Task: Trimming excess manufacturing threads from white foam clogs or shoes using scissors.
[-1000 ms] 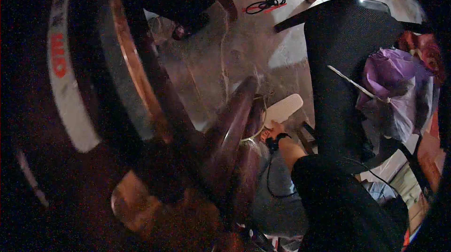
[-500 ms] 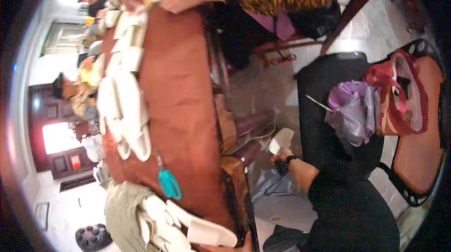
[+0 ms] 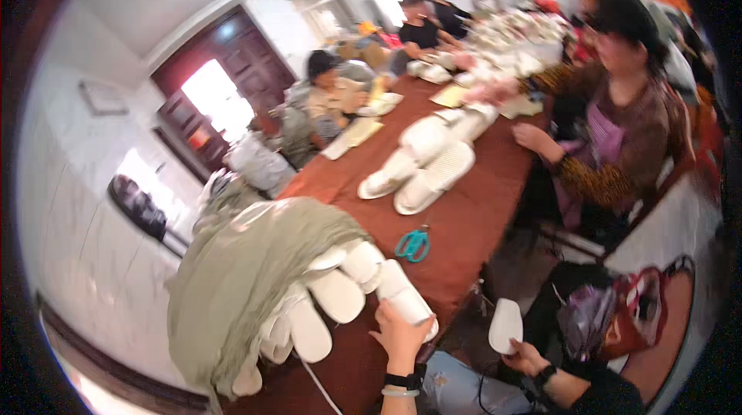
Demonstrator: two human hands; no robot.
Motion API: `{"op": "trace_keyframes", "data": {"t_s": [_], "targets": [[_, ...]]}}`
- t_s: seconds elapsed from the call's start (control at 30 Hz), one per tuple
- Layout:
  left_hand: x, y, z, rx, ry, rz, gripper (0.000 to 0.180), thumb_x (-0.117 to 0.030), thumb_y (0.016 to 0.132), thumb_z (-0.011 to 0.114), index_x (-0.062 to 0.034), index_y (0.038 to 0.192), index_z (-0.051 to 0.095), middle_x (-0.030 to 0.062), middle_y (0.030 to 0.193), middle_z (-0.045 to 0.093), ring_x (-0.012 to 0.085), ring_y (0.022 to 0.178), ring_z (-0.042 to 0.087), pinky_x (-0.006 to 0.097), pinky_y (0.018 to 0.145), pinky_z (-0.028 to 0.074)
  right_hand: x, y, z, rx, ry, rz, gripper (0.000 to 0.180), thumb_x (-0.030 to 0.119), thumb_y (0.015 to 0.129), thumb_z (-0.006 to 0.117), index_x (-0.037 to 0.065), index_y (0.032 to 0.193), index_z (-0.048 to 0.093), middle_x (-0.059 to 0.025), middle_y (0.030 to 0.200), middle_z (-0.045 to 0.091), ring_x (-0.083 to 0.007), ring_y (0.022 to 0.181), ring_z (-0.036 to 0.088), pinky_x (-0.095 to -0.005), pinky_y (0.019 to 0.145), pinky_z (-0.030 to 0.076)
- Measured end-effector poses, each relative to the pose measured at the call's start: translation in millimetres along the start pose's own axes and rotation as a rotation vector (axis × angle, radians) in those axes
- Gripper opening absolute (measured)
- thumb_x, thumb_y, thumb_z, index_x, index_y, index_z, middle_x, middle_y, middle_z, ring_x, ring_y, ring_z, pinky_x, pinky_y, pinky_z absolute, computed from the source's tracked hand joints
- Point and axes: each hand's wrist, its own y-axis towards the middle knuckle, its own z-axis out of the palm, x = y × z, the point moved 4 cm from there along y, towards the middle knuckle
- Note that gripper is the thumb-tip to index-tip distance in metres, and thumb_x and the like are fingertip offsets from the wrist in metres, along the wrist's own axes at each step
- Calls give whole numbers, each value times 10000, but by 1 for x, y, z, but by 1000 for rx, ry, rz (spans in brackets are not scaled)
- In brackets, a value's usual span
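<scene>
With my left hand (image 3: 404,330) I grip a white slipper (image 3: 399,295) at the table's near edge, fingers closed over its end. My right hand (image 3: 525,357), off the table's right side, pinches the end of another white slipper (image 3: 506,324), raised with its flat face showing. Beside my left hand, a grey-green sack (image 3: 247,284) lies with its mouth open, and several white slippers (image 3: 340,295) spill from it. Further up the table lie teal-handled scissors (image 3: 413,246). Beyond them rest several paired white slippers (image 3: 433,171).
The long table has a red-brown cover (image 3: 471,222). A co-worker (image 3: 618,121) sits at its right side, hands at the slippers; others sit further off. To my right, a chair holds a purple bag (image 3: 587,314) and a red bag (image 3: 638,311).
My view has swung from the right side toward the table and room. Both slippers and hands now show more fully. The co-worker's hands have moved apart.
</scene>
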Motion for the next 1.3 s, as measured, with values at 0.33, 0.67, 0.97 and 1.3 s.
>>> {"op": "trace_keyframes", "data": {"t_s": [0.33, 0.67, 0.97, 1.3], "targets": [[153, -125, -73, -4, -101, 365, 997, -256, 578, 759, -8, 1395, 243, 309, 1296, 386, 456, 1154, 439, 481, 964, 383, 80, -147, 123, 442, -383, -565, 394, 86, 942, 465, 30, 1327, 398, -107, 1229, 541, -222, 1081, 556, -357, 914, 459], [221, -178, -71, -207, -224, 102, 1029, -383, 524, 836, 21, 1327, 336, 258, 1282, 431, 431, 1229, 362, 479, 1012, 310, 9, -164, 289, 708, -1153, -727, 304, 136, 918, 545, -14, 1182, 537, -53, 1062, 595, -121, 972, 542, -258, 847, 431], [230, -214, -97, -313, -675, 169, 884, -268, 503, 860, -5, 1242, 451, 188, 1182, 500, 347, 1116, 477, 436, 951, 391, 9, -131, 334, 768, -1110, -468, 231, 155, 951, 484, 1, 1100, 571, -29, 948, 625, -109, 844, 597, -249, 746, 481], [194, -227, -130, -293, -628, 268, 835, -261, 517, 850, -20, 1218, 468, 182, 1171, 516, 354, 1100, 494, 432, 942, 405, -58, -208, 345, 888, -1539, -573, 236, 172, 954, 479, -5, 1082, 568, -14, 946, 595, -86, 882, 534, -235, 780, 426]]}}
